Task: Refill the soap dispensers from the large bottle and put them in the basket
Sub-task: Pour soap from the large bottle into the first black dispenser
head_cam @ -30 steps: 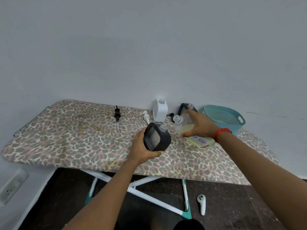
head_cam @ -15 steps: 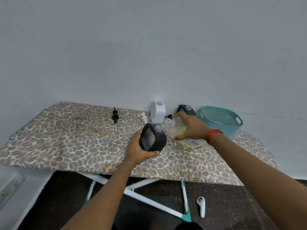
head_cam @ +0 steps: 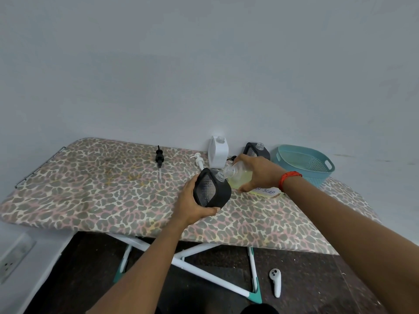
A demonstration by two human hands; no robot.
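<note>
My left hand [head_cam: 193, 203] grips a black soap dispenser [head_cam: 210, 191] with a clear ribbed window, its open neck tilted to the right. My right hand [head_cam: 258, 172] holds the large clear bottle [head_cam: 240, 176] of yellowish soap, tipped over with its mouth right beside the dispenser's neck. The bottle's white label reads "SOAP". A white dispenser [head_cam: 218, 151] and a second black dispenser [head_cam: 257, 150] stand uncapped against the wall. A teal basket [head_cam: 303, 163] sits at the far right of the board.
A black pump head [head_cam: 159, 158] and a white pump head [head_cam: 199, 160] lie on the leopard-print ironing board [head_cam: 102, 189]. A white controller [head_cam: 275, 282] lies on the dark floor by the board's legs. A wall socket [head_cam: 9, 261] is at lower left.
The big bottle has been tipped further and its mouth brought close to the black dispenser's neck. The dispenser stays in my left hand.
</note>
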